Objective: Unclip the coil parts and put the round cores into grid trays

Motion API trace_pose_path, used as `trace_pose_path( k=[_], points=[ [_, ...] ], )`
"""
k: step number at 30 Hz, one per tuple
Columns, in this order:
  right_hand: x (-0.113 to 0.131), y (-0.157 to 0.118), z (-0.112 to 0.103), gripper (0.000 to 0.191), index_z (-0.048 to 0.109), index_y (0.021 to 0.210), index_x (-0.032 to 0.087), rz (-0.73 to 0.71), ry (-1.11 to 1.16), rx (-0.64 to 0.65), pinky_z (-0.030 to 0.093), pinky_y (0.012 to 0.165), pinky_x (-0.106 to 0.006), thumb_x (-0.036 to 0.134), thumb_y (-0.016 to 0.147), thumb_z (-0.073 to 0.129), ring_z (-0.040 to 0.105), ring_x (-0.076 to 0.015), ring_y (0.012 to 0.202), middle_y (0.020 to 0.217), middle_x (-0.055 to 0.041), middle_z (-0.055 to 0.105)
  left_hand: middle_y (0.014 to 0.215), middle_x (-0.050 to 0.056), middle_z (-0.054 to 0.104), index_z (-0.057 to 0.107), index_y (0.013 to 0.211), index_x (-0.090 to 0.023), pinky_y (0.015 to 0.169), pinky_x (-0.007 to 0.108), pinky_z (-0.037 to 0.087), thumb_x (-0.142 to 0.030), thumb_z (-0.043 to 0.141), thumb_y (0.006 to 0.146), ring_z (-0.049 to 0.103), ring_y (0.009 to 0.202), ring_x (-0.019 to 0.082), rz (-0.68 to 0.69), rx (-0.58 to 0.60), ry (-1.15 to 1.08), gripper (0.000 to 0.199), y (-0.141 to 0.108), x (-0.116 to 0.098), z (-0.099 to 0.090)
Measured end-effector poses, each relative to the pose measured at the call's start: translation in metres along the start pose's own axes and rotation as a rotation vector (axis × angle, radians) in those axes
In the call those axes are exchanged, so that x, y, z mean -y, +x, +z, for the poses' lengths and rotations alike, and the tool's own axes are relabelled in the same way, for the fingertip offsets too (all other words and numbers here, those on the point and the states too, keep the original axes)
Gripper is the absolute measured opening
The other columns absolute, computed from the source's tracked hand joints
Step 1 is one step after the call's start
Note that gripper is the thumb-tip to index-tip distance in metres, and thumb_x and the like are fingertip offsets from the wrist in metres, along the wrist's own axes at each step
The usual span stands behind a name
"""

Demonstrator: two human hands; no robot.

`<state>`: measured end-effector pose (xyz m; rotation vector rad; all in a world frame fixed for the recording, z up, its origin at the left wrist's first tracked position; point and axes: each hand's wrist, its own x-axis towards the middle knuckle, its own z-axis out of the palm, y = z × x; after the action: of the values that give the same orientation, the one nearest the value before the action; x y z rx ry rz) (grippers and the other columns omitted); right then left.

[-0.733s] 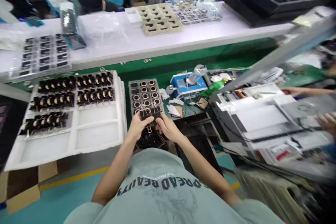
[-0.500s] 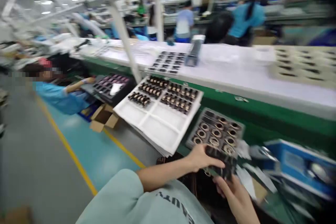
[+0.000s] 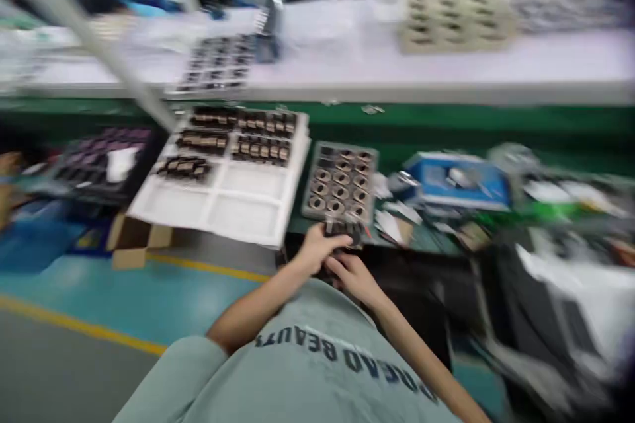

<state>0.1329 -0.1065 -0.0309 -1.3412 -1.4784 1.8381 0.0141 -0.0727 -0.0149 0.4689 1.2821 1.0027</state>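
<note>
Close to my shirt, my left hand grips a dark object from its left side, thumb across the top. Fingers of my right hand are closed at the lower edge of the same object; motion blur hides its details. Just beyond it lies a clear tray with rows of round, gold-rimmed dark parts. To the left rests a white compartment tray, its upper compartments filled with black and gold pieces.
A blue box and scraps lie to the right. Behind runs a white raised shelf bearing trays. A slanted post stands at the left. An open cardboard box is on the lower left; a dark tray sits above it.
The view has swung right and down, so the trays appear further left. My hands are nearer each other and still hold the dark object, now seen closer to the round-part tray's lower edge.
</note>
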Motion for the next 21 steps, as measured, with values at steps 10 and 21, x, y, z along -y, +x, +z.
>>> trace_pose_path(
  k=[10, 21],
  points=[
    [-0.107, -0.007, -0.045, 0.031, 0.066, 0.092, 0.017, 0.267, 0.04, -0.259, 0.052, 0.062, -0.028, 0.046, 0.08, 0.072, 0.066, -0.0184, 0.066, 0.078, -0.0027, 0.07, 0.098, 0.008, 0.074, 0.068, 0.094, -0.015, 0.078, 0.035, 0.059, -0.028, 0.09, 0.053, 0.07, 0.082, 0.019, -0.014, -0.01, 0.015, 0.049, 0.058, 0.013, 0.011],
    [-0.104, 0.017, -0.057, 0.053, 0.073, 0.108, 0.019, 0.088, 0.619, -0.329, 0.055, 0.08, -0.032, 0.064, 0.079, 0.069, 0.069, -0.0209, 0.091, 0.11, -0.0091, 0.073, 0.091, 0.005, 0.07, 0.068, 0.105, -0.014, 0.084, 0.038, 0.054, -0.019, 0.081, 0.055, 0.066, 0.085, 0.022, 0.05, 0.238, 0.734, 0.052, 0.045, 0.044, -0.014]
  ],
)
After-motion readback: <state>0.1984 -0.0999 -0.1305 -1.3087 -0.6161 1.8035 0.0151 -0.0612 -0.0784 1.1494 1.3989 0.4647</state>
